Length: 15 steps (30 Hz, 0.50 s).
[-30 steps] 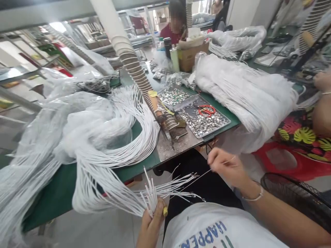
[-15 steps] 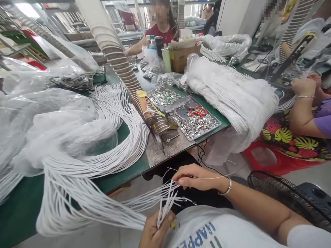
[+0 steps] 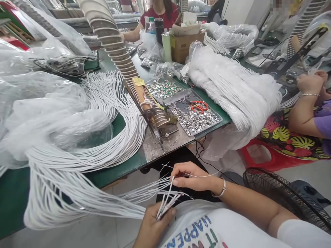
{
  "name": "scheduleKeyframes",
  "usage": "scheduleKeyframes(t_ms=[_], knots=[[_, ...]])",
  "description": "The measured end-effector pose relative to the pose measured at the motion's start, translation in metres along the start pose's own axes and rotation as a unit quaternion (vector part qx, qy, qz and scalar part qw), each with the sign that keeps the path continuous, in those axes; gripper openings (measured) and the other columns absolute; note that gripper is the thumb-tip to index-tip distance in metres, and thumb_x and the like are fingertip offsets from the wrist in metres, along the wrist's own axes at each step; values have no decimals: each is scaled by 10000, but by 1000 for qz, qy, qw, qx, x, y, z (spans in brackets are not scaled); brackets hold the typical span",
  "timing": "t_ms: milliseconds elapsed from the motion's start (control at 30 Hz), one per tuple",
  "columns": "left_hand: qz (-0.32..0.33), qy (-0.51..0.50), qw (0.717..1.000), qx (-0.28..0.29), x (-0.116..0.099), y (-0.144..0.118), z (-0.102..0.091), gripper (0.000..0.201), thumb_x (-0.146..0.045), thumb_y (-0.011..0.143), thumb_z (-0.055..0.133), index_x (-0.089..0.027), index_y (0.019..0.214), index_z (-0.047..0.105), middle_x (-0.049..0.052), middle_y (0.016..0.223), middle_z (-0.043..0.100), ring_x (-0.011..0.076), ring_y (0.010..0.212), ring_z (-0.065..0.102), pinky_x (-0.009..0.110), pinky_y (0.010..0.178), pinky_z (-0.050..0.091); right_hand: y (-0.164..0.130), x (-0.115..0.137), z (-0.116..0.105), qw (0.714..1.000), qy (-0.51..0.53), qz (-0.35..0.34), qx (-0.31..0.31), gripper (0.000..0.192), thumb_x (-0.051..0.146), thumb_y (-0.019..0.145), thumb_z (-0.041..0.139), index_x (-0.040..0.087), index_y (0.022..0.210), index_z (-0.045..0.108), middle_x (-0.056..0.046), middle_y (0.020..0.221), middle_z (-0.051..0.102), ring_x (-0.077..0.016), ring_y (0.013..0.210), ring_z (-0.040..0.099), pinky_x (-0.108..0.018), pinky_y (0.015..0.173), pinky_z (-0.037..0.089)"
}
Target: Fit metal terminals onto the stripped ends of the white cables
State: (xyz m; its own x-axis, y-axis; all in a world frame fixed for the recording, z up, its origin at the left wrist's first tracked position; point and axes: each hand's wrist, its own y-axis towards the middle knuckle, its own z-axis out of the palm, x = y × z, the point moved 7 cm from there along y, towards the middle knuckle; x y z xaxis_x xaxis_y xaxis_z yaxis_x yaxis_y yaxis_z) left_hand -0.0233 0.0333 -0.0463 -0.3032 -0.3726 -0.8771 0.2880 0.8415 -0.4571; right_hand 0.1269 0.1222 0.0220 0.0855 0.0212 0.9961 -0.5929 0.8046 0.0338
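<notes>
**Below the desk edge: wire sorting, barely started**

Left hand grips a small fan of white wire ends; right hand pinches one thin strand beside them. Judging by the huge wire bundle on the desk, loads remain.

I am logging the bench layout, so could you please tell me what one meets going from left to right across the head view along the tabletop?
Clear plastic bags → curved bundle of white wires → ribbed hose → tray of small metal parts with red scissors → large white wire pile → co-worker's arm.
</notes>
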Motion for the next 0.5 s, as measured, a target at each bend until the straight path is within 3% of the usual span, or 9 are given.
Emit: scheduleKeyframes(t_ms=[100, 200, 300, 367, 433, 500], knots=[[-1, 23, 999, 32, 2, 2, 3, 451, -485, 833, 610, -169, 565, 429, -15, 589, 338, 117, 575, 309, 252, 543, 250, 1, 3, -1, 1000, -18, -8, -17, 236, 333, 858, 650, 106, 795, 632, -5, 754, 559, -76, 645, 479, -190, 594, 397], [15, 6, 1000, 0, 2, 1, -2, 419, -506, 819, 621, -154, 597, 575, 2, 569, 449, 130, 565, 397, 255, 558, 308, -1, 1, -5, 999, -4, -6, -52, 213, 309, 842, 659, 110, 773, 634, 0, 724, 555, -77, 628, 469, -196, 582, 379], [-3, -96, 985, -144, 5, -2, -18, 459, -602, 795, 603, -155, 760, 698, 24, 615, 545, 147, 570, 471, 254, 546, 348, -7, -14, -9, 991, 46, 26, -120, 216, 325, 823, 675, 121, 767, 627, 11, 689, 542, -77, 608, 444, -201, 564, 353], [-25, -138, 963, -232, 8, -6, -26, 499, -638, 793, 584, -160, 878, 701, 6, 621, 541, 124, 509, 425, 247, 494, 317, -11, -22, -9, 987, 44, 29, -149, 196, 309, 814, 678, 126, 767, 628, 11, 689, 540, -79, 607, 442, -206, 566, 350], [-11, -102, 958, -269, 1, -7, -31, 507, -639, 817, 555, -161, 929, 684, -8, 594, 544, 125, 472, 410, 267, 503, 336, -14, -24, -8, 987, 10, 17, -160, 157, 272, 810, 670, 129, 760, 629, 5, 702, 550, -84, 621, 459, -211, 581, 360], [20, -33, 951, -306, -7, -9, -40, 464, -600, 864, 514, -168, 898, 681, 27, 662, 623, 175, 605, 542, 308, 673, 424, -17, -23, -11, 985, -18, 4, -170, 135, 244, 810, 654, 130, 745, 623, 3, 706, 556, -84, 623, 466, -211, 588, 365]])
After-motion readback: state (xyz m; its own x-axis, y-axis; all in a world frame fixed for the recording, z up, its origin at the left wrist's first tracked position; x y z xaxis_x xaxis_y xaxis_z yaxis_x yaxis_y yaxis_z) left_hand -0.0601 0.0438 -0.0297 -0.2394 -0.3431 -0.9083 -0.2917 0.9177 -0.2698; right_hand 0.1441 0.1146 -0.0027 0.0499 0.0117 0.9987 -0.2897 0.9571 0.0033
